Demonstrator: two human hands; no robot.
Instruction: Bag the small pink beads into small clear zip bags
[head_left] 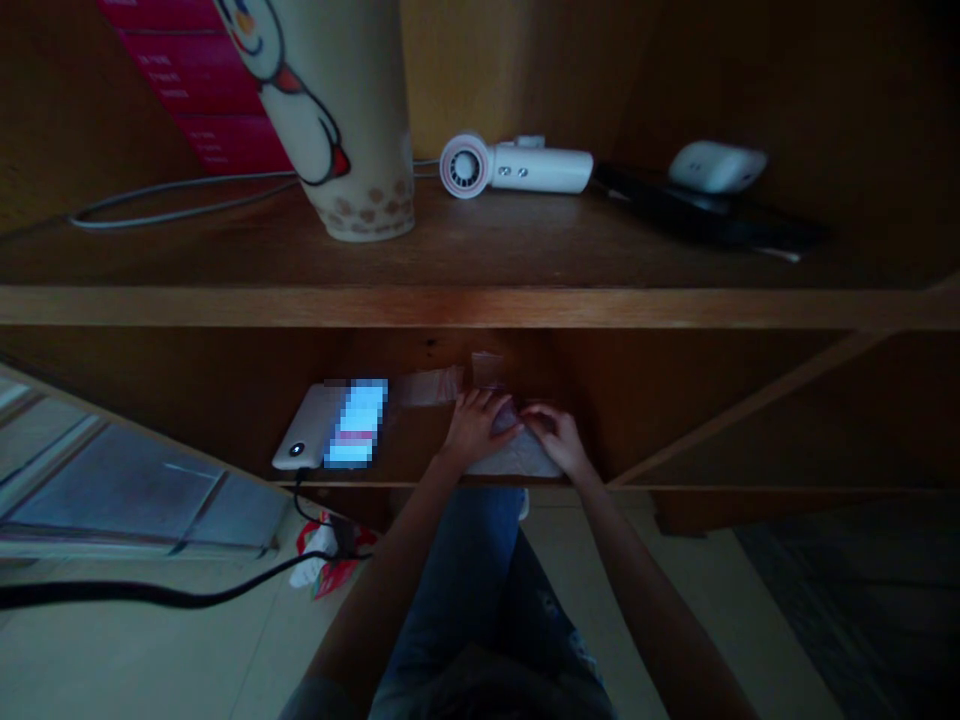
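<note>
On the lower shelf, my left hand (475,428) lies over a clear plastic bag (508,416), fingers stretched forward and thumb apart. My right hand (556,436) is closed in a pinch at the bag's right side; its fingertips are small and dim here. Beneath both hands spreads a whitish, translucent sheet or larger bag (517,458), partly covered by them. Just beyond my left hand are a small clear bag (487,369) and a flat clear packet with reddish lines (429,387). What the bags contain cannot be made out.
Left on the lower shelf are a lit phone (357,424) and a white power bank-like device (304,428) with a black cable (225,592). The upper shelf (480,262) carries a bubble tea cup (360,120), a white handheld fan (517,168) and a white case (716,166) on a dark object.
</note>
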